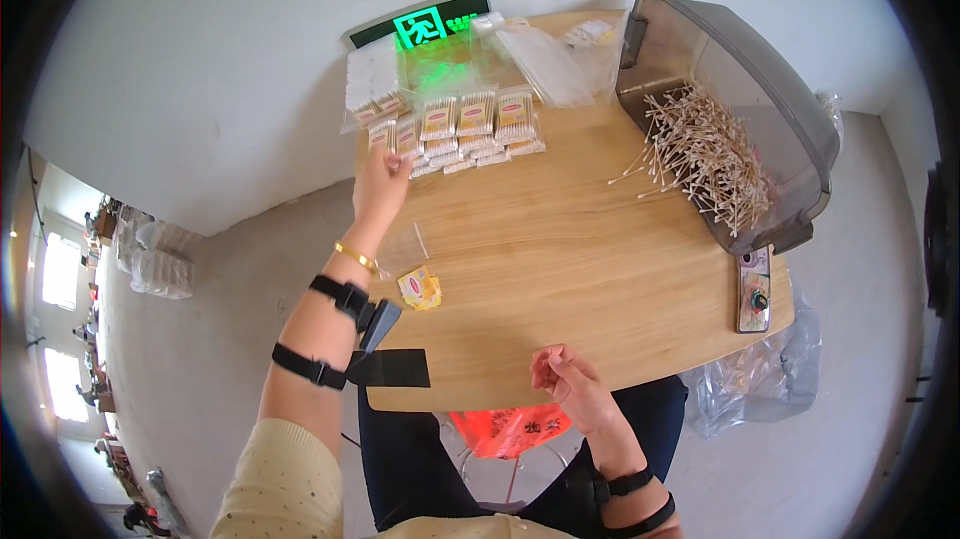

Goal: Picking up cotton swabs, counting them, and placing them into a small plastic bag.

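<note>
At the left end of a group of cotton swab packs (475, 117), my left hand (382, 184) is closed with its fingertips on a small clear pack of cotton swabs (382, 133). The hand partly hides that pack's lower end. The packs beside it lie in stacked rows, several with yellow and red labels. My right hand (572, 387) hovers by the table's front edge, its fingers curled in and nothing visible in them. Between my hands and nearer the left forearm, some loose yellow label cards (420, 288) lie beside a clear plastic bag (402, 249).
A grey translucent bin (800, 129) lies tipped at the right, loose cotton swabs (705, 159) spilling toward its opening. Below it rests a phone (754, 291). Clear bags (545, 64) and a lit green exit sign (420, 27) are at the back of the wooden table (560, 239).
</note>
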A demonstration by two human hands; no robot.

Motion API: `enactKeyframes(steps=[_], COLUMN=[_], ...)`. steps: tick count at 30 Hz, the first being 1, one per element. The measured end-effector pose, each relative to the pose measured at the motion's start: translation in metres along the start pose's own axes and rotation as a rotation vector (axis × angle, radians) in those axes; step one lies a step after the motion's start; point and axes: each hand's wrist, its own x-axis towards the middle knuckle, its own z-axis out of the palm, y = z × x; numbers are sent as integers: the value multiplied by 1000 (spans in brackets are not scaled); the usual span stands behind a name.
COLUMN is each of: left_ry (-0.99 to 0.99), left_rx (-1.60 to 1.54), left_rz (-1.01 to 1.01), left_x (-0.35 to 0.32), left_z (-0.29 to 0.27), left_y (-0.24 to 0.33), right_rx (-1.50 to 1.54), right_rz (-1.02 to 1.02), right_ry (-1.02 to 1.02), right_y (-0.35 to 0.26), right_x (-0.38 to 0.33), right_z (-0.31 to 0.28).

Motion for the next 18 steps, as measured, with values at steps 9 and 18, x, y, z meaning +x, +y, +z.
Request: enactKeyframes(steps=[9,18], left_ry=[-321,-89], left_rx=[275,251], left_rz=[46,84], left_x=[-89,-90], left_z=[-26,-15], left_y=[-54,-63], right_rx=[20,19], right_rz=[-13,-76], right_ry=[40,57], right_y=[8,15], right_x=[1,5], right_z=[-6,-7])
